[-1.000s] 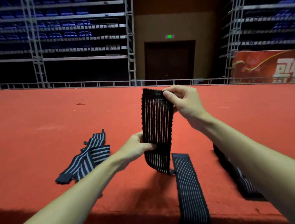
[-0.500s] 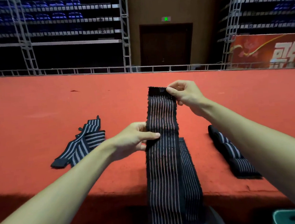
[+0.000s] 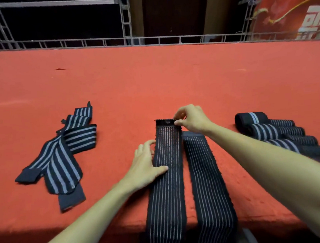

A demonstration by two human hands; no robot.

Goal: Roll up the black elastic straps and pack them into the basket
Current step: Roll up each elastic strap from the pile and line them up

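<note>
Hands low on the red counter point(image 3: 152, 83), both at one long black strap point(image 3: 168, 170) with thin pale stripes. Left hand point(image 3: 146, 168) spread flat, fingers straight, thumb pressing on the strap near its left edge, partway along. Right hand point(image 3: 192, 120) curled, thumb and forefinger pinching the far end of that strap at its right corner. Strap lying lengthwise, near part hanging over the counter's front edge. Second strap point(image 3: 205, 175) just beside it on the right, parallel, likewise draped over the edge. Well apart to the left, a loose tangle point(image 3: 62, 154) of wider-striped straps. On the right, rolled straps point(image 3: 271, 130) in a row side by side, partly hidden behind the right forearm. Beyond the counter, a metal railing point(image 3: 91, 43) and a red banner point(image 3: 290, 15).
</note>
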